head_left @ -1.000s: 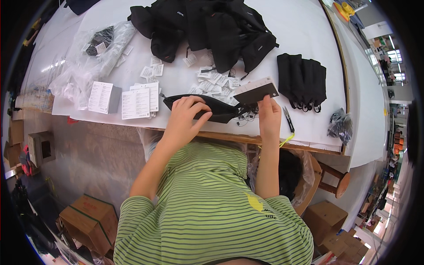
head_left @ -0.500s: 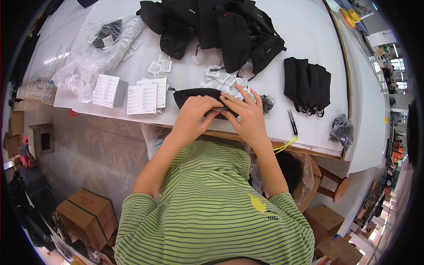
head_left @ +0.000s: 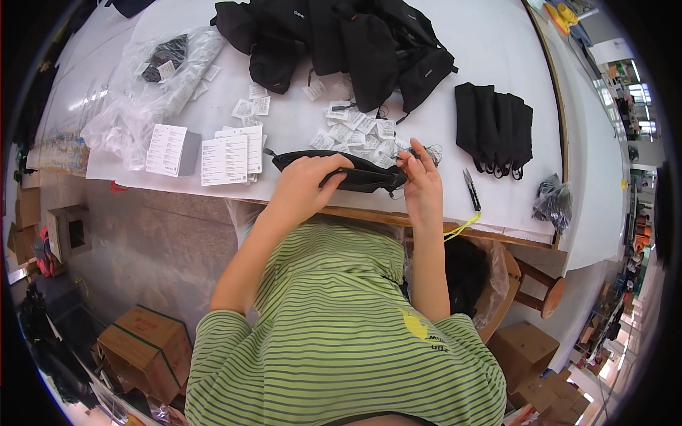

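A flat black fabric pouch (head_left: 341, 170) lies near the front edge of the white worktop (head_left: 497, 85), held by both hands. The left hand (head_left: 305, 186) lies over its middle, fingers curled and grasping the fabric. The right hand (head_left: 420, 183) pinches the pouch's right end between thumb and forefinger, the other fingers raised and spread. Just behind the pouch is a scatter of small white paper tags (head_left: 355, 131). A heap of black fabric bags (head_left: 341, 39) sits toward the back edge, and a neat stack of folded black pouches (head_left: 495, 126) lies toward the right edge. Small black thread snips (head_left: 472, 190) rest at the front edge, right of the right hand. White printed sheets (head_left: 226, 157) lie left of the pouch, with crumpled clear plastic bags (head_left: 135, 92) near the left edge.
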`<state>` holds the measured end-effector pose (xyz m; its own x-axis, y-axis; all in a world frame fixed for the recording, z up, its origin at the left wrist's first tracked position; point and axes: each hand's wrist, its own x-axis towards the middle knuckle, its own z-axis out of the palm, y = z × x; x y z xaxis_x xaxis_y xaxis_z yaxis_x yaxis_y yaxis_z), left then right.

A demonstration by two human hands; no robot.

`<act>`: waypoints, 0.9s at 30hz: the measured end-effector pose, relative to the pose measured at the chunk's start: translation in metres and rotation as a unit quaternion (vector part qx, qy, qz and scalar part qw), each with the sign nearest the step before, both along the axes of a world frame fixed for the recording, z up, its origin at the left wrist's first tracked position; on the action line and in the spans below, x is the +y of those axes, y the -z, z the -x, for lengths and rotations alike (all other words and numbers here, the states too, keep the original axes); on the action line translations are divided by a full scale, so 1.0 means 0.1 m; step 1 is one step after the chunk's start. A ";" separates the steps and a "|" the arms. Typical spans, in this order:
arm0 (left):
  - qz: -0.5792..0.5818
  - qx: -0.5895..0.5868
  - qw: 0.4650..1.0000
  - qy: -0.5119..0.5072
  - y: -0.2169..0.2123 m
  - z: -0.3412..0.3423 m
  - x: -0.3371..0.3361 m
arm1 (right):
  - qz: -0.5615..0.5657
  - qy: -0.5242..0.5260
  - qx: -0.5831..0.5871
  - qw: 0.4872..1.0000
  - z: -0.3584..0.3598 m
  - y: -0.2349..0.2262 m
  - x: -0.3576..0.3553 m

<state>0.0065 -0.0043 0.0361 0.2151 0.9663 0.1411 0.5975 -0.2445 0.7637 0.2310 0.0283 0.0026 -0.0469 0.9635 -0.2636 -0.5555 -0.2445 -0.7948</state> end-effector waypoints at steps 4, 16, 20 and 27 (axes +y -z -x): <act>-0.021 0.006 1.000 -0.004 -0.02 -0.02 0.03 | 0.028 0.015 0.026 0.999 -0.06 0.04 -0.01; 0.018 0.021 1.000 -0.003 -0.14 0.09 0.12 | -0.135 -0.078 -0.324 0.933 -0.24 0.10 -0.10; 0.085 0.047 0.995 0.015 -0.20 0.10 0.14 | -0.081 -0.141 -0.294 0.942 -0.17 -0.10 -0.18; 0.092 0.059 0.993 0.049 -0.21 0.10 0.16 | -0.104 -0.106 -0.303 0.941 -0.14 -0.16 -0.18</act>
